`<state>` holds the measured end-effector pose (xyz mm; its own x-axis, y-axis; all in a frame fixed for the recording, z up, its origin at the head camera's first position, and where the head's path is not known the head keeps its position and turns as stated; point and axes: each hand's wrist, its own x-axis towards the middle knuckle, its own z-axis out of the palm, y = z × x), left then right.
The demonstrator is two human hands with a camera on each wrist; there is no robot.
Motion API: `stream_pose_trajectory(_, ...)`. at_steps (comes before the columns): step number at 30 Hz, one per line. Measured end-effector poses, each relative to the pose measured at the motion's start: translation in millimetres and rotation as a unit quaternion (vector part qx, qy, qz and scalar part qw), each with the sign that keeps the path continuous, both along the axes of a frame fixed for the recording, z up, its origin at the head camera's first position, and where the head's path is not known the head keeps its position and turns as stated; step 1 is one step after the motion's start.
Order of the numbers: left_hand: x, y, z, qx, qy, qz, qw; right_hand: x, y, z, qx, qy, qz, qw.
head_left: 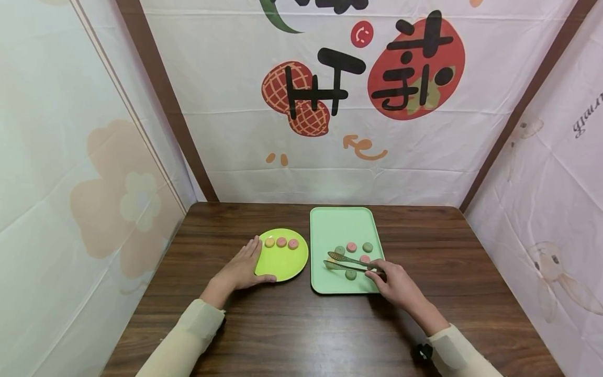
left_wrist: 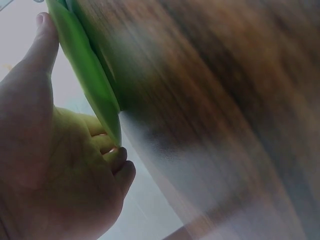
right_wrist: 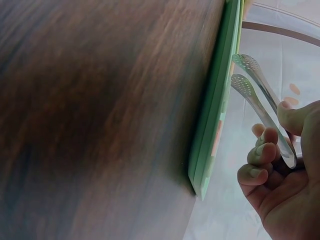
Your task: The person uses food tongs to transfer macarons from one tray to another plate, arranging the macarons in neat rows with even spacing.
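Metal-looking, likely springy: tongs (right_wrist: 265,116) pinched in right grip (head_left: 399,285), with tips parted near left edge of tray (head_left: 341,222). Best closed lightly around sides of macarons (head_left: 367,246) there, probably fragile; with left grip (head_left: 241,269) spread against plate (head_left: 281,264) at left rim.

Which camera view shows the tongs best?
The right wrist view: the tongs appear largest there, with both perforated tips distinct. The head view shows them smaller, from above, over the green tray; the left wrist view shows none of them.
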<state>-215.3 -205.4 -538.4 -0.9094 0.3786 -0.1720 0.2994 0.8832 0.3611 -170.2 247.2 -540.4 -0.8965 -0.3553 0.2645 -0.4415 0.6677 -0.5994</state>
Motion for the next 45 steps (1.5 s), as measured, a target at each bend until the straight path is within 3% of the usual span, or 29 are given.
stream_pose_trajectory(22, 0.3, 0, 0.4, 0.006, 0.008, -0.001, 0.9999, -6.8, -12, -0.3, -0.028, 0.03, 0.015, 0.999)
stream_pose_trajectory(45, -0.8, -3, -1.9, 0.001, 0.01, -0.002, 0.9999, -19.0, -40, 7.1, -0.018, 0.012, 0.038, 0.999)
